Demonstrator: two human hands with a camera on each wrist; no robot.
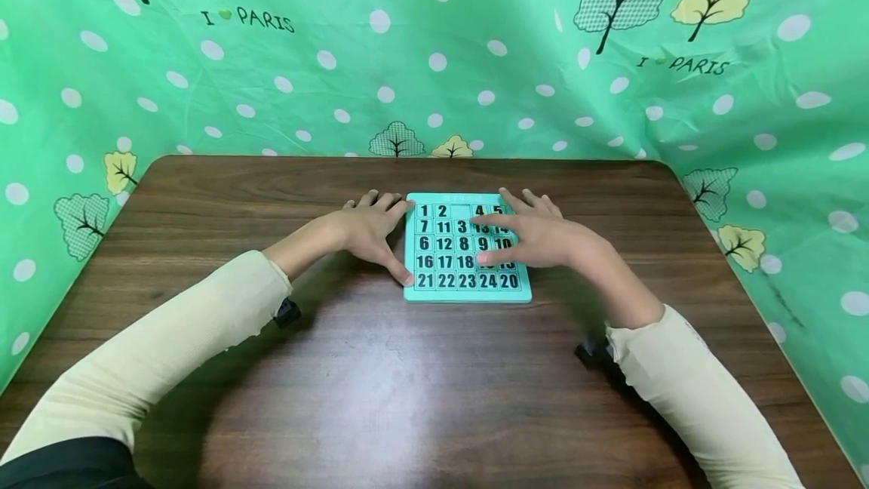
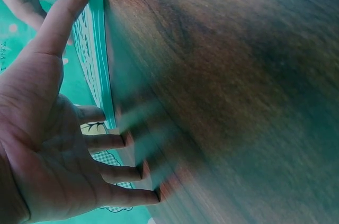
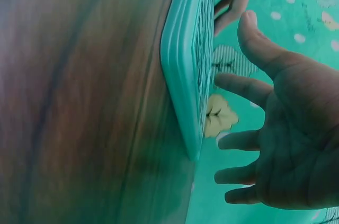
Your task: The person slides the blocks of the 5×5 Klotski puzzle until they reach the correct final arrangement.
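Note:
A turquoise number slide puzzle (image 1: 444, 244) lies flat on the table, with a gap in its top row between 2 and 4. At its left side, my left hand (image 1: 370, 234) is spread, the thumb on the lower left edge and the index finger at the upper left edge. My right hand (image 1: 543, 238) reaches over the right part with spread fingers, covering some tiles; its thumb and index finger look raised off the puzzle (image 3: 180, 60) in the right wrist view. The left wrist view shows the left thumb (image 2: 69, 15) against the puzzle's rim.
The dark wooden table (image 1: 326, 383) surrounds the puzzle. Behind and beside it hangs a green cloth (image 1: 407, 29) with white dots and printed trees. Black wrist devices (image 1: 288, 313) sit under both forearms.

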